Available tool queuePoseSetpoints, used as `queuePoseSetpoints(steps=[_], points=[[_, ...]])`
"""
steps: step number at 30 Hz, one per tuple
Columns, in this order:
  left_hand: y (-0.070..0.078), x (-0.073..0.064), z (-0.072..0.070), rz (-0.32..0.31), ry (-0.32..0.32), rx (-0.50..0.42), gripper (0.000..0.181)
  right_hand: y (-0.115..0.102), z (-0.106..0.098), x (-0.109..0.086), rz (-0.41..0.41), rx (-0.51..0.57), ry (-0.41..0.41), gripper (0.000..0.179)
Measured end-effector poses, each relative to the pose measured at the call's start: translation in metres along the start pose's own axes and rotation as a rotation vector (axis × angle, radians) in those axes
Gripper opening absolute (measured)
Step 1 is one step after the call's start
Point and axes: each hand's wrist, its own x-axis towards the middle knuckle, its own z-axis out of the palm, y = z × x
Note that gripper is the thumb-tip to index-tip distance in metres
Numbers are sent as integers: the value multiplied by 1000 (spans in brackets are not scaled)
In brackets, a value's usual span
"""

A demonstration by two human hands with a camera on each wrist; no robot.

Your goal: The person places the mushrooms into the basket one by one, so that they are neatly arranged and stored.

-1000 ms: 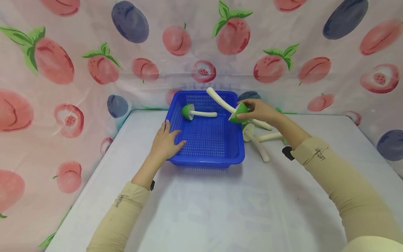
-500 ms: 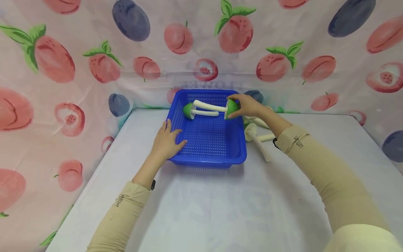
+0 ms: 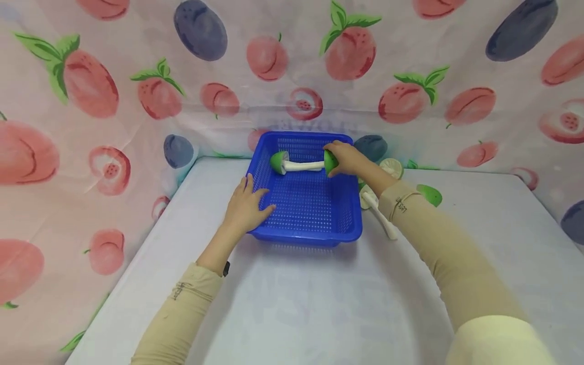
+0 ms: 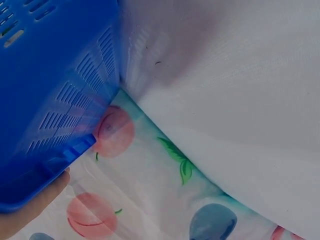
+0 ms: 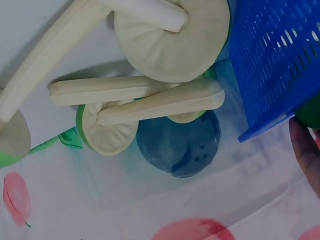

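A blue plastic basket (image 3: 296, 235) with slotted walls stands on the white table. My left hand (image 3: 246, 205) rests on its left rim, fingers spread and thumb reaching over the inside; in the left wrist view a finger (image 4: 47, 197) lies along the outside of the rim. My right hand (image 3: 348, 159) pinches the green cap of a toy mushroom (image 3: 330, 162) inside the basket, its white stem pointing left. Another green-capped mushroom (image 3: 277, 162) lies at the basket's back left, and the held stem overlaps its stem in the head view.
Several more mushrooms (image 5: 170, 45) lie right of the basket, stems crossing, partly hidden by my right forearm in the head view. A green cap (image 3: 429, 194) shows beyond the forearm. Fruit-printed cloth (image 3: 269, 96) hangs close behind the basket.
My right hand has carried the mushroom left over the rim and lowered it into the basket, the stem swinging from steeply tilted to nearly level. The left hand keeps its place on the rim.
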Motion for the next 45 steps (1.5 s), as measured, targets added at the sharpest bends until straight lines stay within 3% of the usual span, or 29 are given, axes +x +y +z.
queuePoseSetpoints(steps=[5,15,21,32,45], points=[[1,3,1,14,-11,8,55,2,10,9,-6,-90,24,72],[1,-1,-2,-10,-13,16,55,0,39,25,19,-131,23,69],[1,-3,5,0,-17,20,55,6,51,25,55,-125,4,65],[-1,-1,0,-8,3,8,54,8,49,43,148,-86,-50,66],[0,-2,-3,-11,-11,11,56,7,47,43,167,-15,-11,59]])
